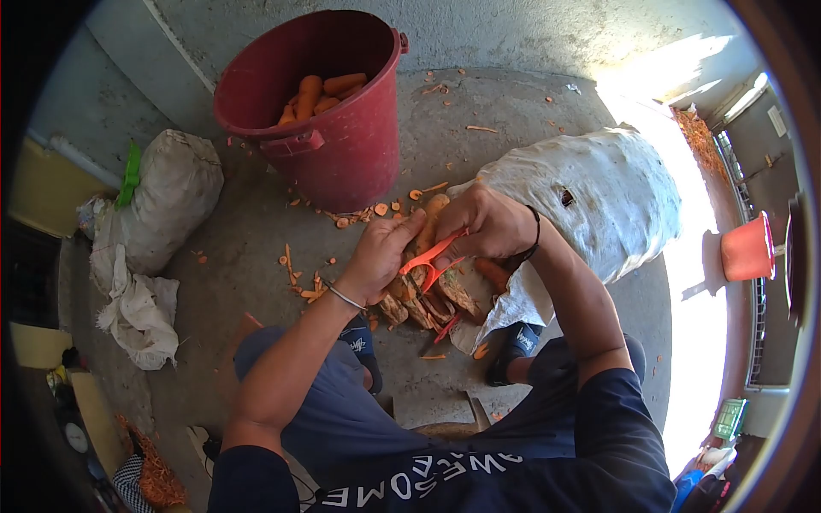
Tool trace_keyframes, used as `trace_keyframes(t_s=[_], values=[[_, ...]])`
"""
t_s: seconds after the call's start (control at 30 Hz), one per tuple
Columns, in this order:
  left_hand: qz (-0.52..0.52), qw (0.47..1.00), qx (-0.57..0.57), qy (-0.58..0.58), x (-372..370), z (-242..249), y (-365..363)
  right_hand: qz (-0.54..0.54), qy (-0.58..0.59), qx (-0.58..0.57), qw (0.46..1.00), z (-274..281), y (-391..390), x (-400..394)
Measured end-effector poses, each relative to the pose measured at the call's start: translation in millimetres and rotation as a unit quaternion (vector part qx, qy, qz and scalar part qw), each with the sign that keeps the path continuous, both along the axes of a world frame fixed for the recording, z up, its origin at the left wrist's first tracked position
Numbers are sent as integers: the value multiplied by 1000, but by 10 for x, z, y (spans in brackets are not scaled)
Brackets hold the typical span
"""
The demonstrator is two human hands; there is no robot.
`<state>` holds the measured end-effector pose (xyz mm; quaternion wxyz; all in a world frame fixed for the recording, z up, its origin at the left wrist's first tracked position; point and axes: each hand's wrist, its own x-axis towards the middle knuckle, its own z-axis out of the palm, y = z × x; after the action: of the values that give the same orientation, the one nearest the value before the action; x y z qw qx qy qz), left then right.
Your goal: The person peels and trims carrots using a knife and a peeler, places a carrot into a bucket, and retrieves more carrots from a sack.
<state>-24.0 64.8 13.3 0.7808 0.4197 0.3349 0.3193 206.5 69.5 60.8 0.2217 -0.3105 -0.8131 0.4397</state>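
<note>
My right hand (489,224) is closed around the handle of an orange peeler (419,265), whose forked head points toward my left hand. Fingers of my left hand (376,256) are closed on a carrot (434,205), which shows between the two hands; its lower part is hidden by the peeler and fingers. Directly below lie several unpeeled, dirt-covered carrots (462,297) at the mouth of a white woven sack (590,192). A red-handled tool (448,328) rests on the floor beside them, its other end hard to make out.
A large dark-red bucket (359,162) holding peeled carrots (310,96) stands beyond my hands. Carrot slices and peelings (295,274) litter the concrete floor. Another stuffed sack (175,184) leans at the left wall. A red pail (747,248) is at far right.
</note>
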Motion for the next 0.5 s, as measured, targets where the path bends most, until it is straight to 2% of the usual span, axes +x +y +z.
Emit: trace_keyframes(t_s=[0.07, 0.13, 0.17, 0.23, 0.3, 0.37, 0.4, 0.47, 0.5], values=[[-23, 1000, 16, 4, -31, -30, -16, 7, -7, 5, 1000, 30, 41, 38], [-22, 1000, 13, 8, -100, -20, -98, -54, -38, 40, 997, 68, 76, 169], [-22, 1000, 12, 14, -133, -10, -128, -99, -90, 44, 990, 69, 139, 303], [-37, 999, -26, 29, -183, -8, -186, -206, -189, 69, 957, -34, 340, 627], [-59, 995, -66, 44, -201, -3, -233, -303, -291, 135, 897, -274, 567, 954], [-70, 987, -142, 1, -215, 10, -235, -336, -282, 133, 889, -358, 573, 1094], [-93, 980, -168, -47, -292, -160, -154, -329, -284, 136, 890, -303, 539, 1011], [-63, 975, -199, -79, -304, -344, -78, -316, -147, -54, 936, -67, 329, 672], [-40, 967, -229, -107, -321, -423, -29, -264, -128, -58, 954, 50, 201, 497]])
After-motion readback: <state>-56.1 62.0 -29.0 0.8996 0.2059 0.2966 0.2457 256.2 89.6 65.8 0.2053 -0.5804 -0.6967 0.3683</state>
